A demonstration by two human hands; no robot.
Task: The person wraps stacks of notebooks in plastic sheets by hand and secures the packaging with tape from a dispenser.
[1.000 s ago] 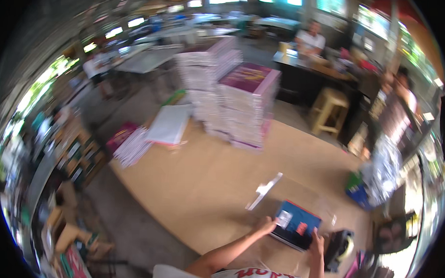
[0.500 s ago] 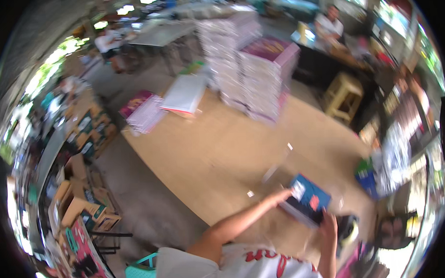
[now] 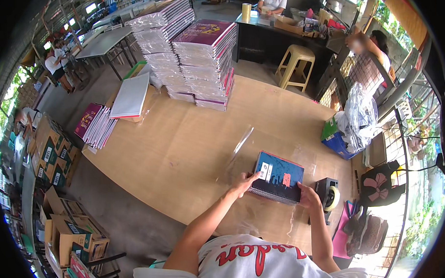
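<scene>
A small stack of spiral notebooks (image 3: 278,172), with a dark blue cover on top and a white label, lies near the front of the wooden table (image 3: 183,150). My left hand (image 3: 242,184) grips its left edge, the thumb on the cover beside the label. At its near right corner my right hand (image 3: 308,195) holds the stack, thumb on top. The undersides of my fingers are hidden. Clear plastic film (image 3: 242,140) spreads on the tabletop around the stack. Just right of my right hand stands a black tape dispenser (image 3: 326,196).
Tall piles of plastic-wrapped notebooks (image 3: 204,44) stand at the far side. More spiral notebooks (image 3: 95,125) lie at the left edge beside a white-topped stack (image 3: 131,95). A blue-green box (image 3: 337,135) with plastic bags sits at right. Cardboard boxes (image 3: 78,227) stand lower left; people work beyond.
The view has swung to the right and steadied, so the table and piles sit further left. Both hands remain on the notebook stack.
</scene>
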